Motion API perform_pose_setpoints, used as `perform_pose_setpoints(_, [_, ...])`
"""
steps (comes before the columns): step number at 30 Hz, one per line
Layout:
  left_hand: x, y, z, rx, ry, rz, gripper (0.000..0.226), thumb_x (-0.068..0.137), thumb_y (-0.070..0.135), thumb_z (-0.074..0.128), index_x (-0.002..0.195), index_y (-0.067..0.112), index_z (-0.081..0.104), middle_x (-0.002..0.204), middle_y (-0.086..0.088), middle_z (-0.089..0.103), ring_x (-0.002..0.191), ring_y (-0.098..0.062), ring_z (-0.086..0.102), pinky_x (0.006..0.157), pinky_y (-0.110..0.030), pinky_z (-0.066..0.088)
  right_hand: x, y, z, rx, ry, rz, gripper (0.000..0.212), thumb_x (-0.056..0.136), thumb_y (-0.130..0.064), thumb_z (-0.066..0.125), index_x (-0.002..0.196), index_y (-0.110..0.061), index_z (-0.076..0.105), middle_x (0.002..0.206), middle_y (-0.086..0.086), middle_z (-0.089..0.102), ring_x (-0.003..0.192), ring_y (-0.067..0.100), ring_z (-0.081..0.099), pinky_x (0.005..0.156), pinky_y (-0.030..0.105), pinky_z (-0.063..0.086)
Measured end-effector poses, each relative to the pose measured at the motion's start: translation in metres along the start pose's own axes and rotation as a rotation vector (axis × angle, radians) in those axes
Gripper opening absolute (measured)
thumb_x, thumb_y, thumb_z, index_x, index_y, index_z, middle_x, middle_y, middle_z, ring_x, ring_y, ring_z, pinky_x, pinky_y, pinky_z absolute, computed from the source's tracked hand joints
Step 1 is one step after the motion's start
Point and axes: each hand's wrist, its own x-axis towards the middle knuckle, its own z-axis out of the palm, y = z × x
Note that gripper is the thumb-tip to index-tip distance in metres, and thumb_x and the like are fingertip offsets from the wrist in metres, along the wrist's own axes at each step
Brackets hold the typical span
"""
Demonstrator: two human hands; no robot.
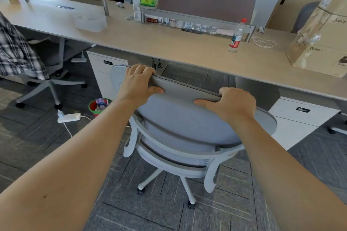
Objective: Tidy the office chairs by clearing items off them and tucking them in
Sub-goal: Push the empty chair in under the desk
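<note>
Both hands are on the top edge of my grey office chair's backrest (187,118). Left hand (138,84): fingers curled over the rim near its left end, thumb pressed on the near face. Right hand (231,102): same grip toward the right end, thumb flat along the near face.

Grey office chair: seen from behind, white frame, wheeled base on grey carpet tiles, backrest top just short of the desk (169,43) edge, in the gap between two white drawer units (300,118).

On the desk, as I log it:
- clear water bottle (236,36), red cap, upright, right of centre;
- white cable (262,41), loose, just right of the bottle;
- cardboard boxes (324,30), stacked at the far right;
- translucent plastic tub (90,22), left of centre;
- green tissue pack (148,0) on a raised shelf, a row of small clear containers under it.

Floor, left: second office chair (47,65) draped with a checked garment (16,52); red-and-green waste bin (99,106) holding litter; white power strip (69,117) beside it.

Far side of the desk: a seated person in dark clothing, behind a brown divider.
</note>
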Motion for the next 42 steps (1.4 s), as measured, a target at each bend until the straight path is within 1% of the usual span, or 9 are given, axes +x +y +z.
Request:
perform_pose_setpoints(10, [0.103,-0.002,0.035,-0.003,-0.006,0.059,0.055,0.077,0.037,0.065,0.117,0.003,0.051,0.127,-0.017,0.051,0.125,-0.033,0.034,0.105,-0.036,0.022,0.094,0.022,0.017,0.0,0.112,0.032,0.065,0.064,-0.075,0.052,0.05,-0.015,0.028,0.048,-0.001,0.036,0.051,0.02,0.038,0.046,0.027,0.017])
perform_pose_setpoints(13, [0.137,-0.001,0.047,0.023,-0.024,0.093,0.055,0.078,0.041,0.062,0.117,0.005,0.05,0.127,-0.016,0.051,0.124,-0.032,0.035,0.105,-0.036,0.022,0.125,0.031,0.025,-0.021,0.155,0.041,0.064,0.066,-0.073,0.052,0.049,-0.016,0.028,0.048,-0.002,0.036,0.053,0.022,0.038,0.059,0.031,0.024])
perform_pose_setpoints(18, [0.194,-0.002,0.064,0.102,-0.041,0.146,0.055,0.078,0.05,0.056,0.116,0.011,0.051,0.126,-0.011,0.053,0.123,-0.031,0.038,0.105,-0.041,0.023,0.173,0.042,0.036,-0.041,0.208,0.108,0.06,0.067,-0.073,0.05,0.051,-0.019,0.029,0.057,-0.002,0.04,0.069,0.024,0.039,0.071,0.032,0.02])
perform_pose_setpoints(21, [0.223,0.002,0.075,0.131,-0.06,0.157,0.057,0.077,0.055,0.054,0.115,0.013,0.051,0.124,-0.01,0.054,0.122,-0.03,0.039,0.102,-0.042,0.024,0.196,0.05,0.042,-0.038,0.212,0.189,0.058,0.067,-0.073,0.05,0.062,-0.016,0.039,0.077,0.003,0.047,0.082,0.026,0.041,0.078,0.037,0.023])
perform_pose_setpoints(25, [0.254,0.014,0.092,0.144,-0.069,0.16,0.06,0.076,0.059,0.051,0.113,0.013,0.051,0.122,-0.01,0.054,0.12,-0.031,0.04,0.101,-0.045,0.024,0.226,0.066,0.045,0.023,0.212,0.295,0.061,0.069,-0.066,0.056,0.093,-0.01,0.057,0.098,0.015,0.055,0.103,0.035,0.046,0.095,0.043,0.027])
perform_pose_setpoints(27, [0.264,0.02,0.102,0.143,-0.059,0.161,0.06,0.076,0.06,0.05,0.112,0.012,0.051,0.121,-0.01,0.054,0.12,-0.03,0.039,0.101,-0.046,0.024,0.24,0.077,0.047,0.051,0.216,0.306,0.062,0.069,-0.062,0.059,0.098,-0.008,0.058,0.099,0.016,0.055,0.104,0.036,0.046,0.097,0.043,0.026])
perform_pose_setpoints(32, [0.291,0.033,0.118,0.122,-0.053,0.129,0.058,0.077,0.057,0.052,0.113,0.012,0.051,0.123,-0.011,0.052,0.121,-0.032,0.037,0.103,-0.046,0.022,0.271,0.099,0.049,0.16,0.2,0.296,0.056,0.067,-0.063,0.062,0.085,-0.011,0.052,0.088,0.004,0.04,0.089,0.024,0.033,0.098,0.042,0.025])
perform_pose_setpoints(36, [0.311,0.041,0.126,0.137,-0.057,0.111,0.058,0.077,0.057,0.051,0.114,0.013,0.05,0.123,-0.011,0.051,0.122,-0.032,0.037,0.103,-0.046,0.022,0.292,0.111,0.05,0.186,0.202,0.273,0.048,0.069,-0.058,0.063,0.077,-0.014,0.043,0.087,0.004,0.041,0.087,0.023,0.03,0.096,0.042,0.025])
perform_pose_setpoints(42, [0.326,0.058,0.141,0.1,-0.069,0.079,0.059,0.076,0.057,0.052,0.116,0.013,0.049,0.124,-0.011,0.048,0.123,-0.032,0.033,0.107,-0.047,0.017,0.314,0.136,0.047,0.235,0.184,0.253,0.047,0.07,-0.055,0.065,0.078,-0.013,0.045,0.088,0.004,0.043,0.088,0.022,0.031,0.1,0.042,0.023])
